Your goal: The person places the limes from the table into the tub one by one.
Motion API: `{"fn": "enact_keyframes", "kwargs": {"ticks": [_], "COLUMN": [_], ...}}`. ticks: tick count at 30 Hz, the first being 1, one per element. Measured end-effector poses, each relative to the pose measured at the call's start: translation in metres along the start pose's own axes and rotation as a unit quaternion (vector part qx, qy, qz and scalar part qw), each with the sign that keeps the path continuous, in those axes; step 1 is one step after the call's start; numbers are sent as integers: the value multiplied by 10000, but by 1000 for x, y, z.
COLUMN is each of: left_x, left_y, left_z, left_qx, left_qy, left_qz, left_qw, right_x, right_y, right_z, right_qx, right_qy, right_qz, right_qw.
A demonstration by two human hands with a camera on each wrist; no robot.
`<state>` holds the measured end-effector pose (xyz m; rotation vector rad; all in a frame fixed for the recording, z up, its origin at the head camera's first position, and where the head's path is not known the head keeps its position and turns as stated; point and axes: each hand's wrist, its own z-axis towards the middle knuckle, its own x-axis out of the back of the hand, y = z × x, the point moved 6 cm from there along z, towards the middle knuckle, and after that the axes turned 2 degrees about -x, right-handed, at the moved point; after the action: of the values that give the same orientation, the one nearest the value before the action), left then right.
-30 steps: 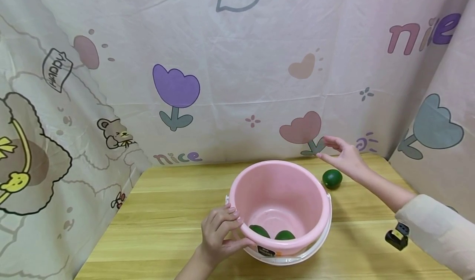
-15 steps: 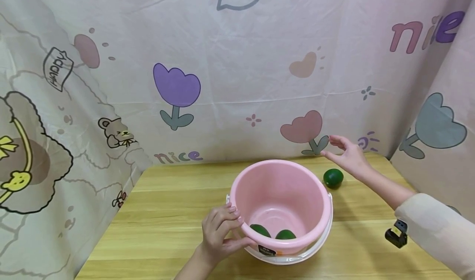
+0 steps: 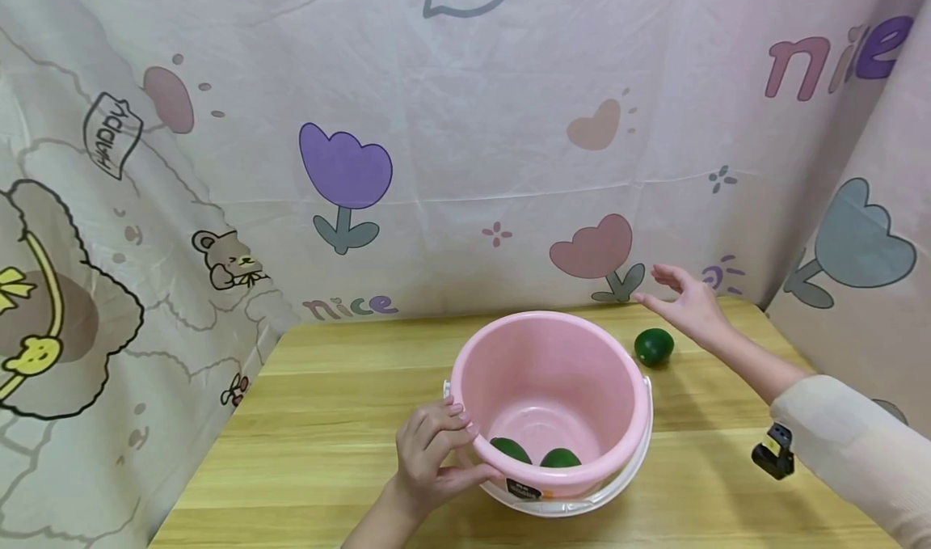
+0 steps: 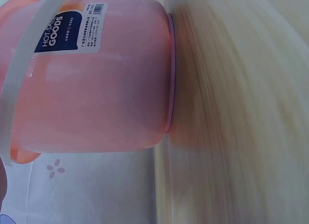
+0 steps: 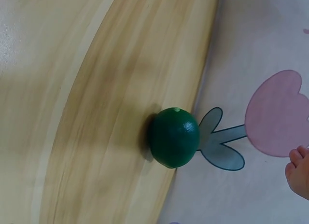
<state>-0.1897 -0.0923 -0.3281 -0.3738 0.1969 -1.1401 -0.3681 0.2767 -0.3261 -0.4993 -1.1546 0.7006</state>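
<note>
A pink plastic bucket (image 3: 545,355) with a white handle stands upright on the table. My left hand (image 3: 434,460) holds its rim at the near left, the fingers on the edge and the thumb against the outside. Two green limes (image 3: 561,458) lie on the bucket's floor near the front, partly hidden by the rim. A third lime (image 3: 654,347) rests on the table just right of the bucket and shows whole in the right wrist view. My right hand (image 3: 689,306) hovers above and beyond that lime, thumb and fingers spread apart, holding nothing.
The wooden table (image 3: 342,403) ends at the back against a printed cloth (image 3: 465,128), which also hangs along both sides. A small black camera (image 3: 775,452) sits at my right sleeve. The bucket's white handle (image 3: 618,484) hangs down at the front.
My right hand has drifted slightly to the right, still spread above the lime. The left hand, the bucket and the limes stay put.
</note>
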Motion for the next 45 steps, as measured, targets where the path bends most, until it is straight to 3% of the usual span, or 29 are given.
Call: {"fn": "enact_keyframes", "kwargs": {"ticks": [40,45], "left_x": [-2,-1], "left_y": [-1,-1], "left_z": [-7,-7], "left_qx": [-34,-28], "left_qy": [-38,-29], "left_qz": [8,0], "left_qw": [10000,10000], "right_x": [-6,-11], "right_y": [65,68], "right_z": [2,1], "right_qx": [-709,-621], "right_qy": [-97,-249], "right_qz": [12,10], "right_qw": [9974,9978]}}
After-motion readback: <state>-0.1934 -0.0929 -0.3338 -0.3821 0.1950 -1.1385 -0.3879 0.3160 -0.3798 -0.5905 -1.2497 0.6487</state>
